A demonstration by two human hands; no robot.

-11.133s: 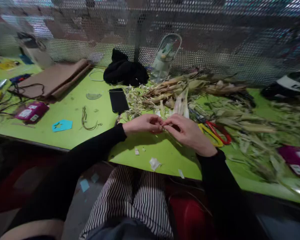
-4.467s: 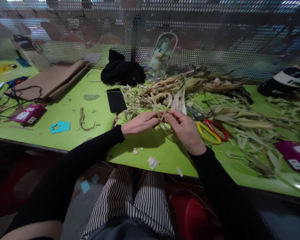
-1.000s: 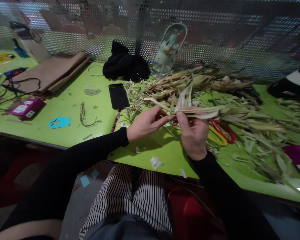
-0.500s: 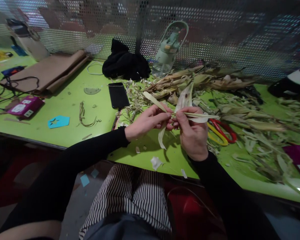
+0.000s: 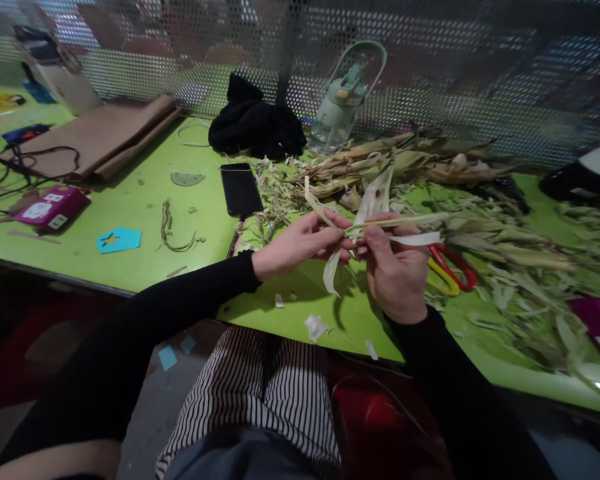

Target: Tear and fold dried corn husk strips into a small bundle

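Both my hands meet above the green table, pinching pale dried corn husk strips (image 5: 376, 200) that cross between my fingertips. My left hand (image 5: 310, 241) is closed on the crossing, with one strip sticking up above it and another hanging below. Thumb and fingers of my right hand (image 5: 393, 267) close on the strips from the other side, and long ends reach out past it to the right. The fingertips partly hide where the strips cross. Scissors with red and yellow handles (image 5: 453, 270) lie just right of my right hand, partly under husks.
Behind my hands lies a heap of dried husks (image 5: 425, 160), with shreds spread rightward. A phone (image 5: 241, 189), black cloth (image 5: 255, 123) and green bottle (image 5: 337, 110) stand or lie farther back. Brown paper (image 5: 95, 137), a purple box (image 5: 53, 208) and a blue tag (image 5: 120, 240) are left.
My right hand has shifted slightly right and its thumb has moved along the strips. One long strip now extends up and right over that hand. My left hand keeps its pinch.
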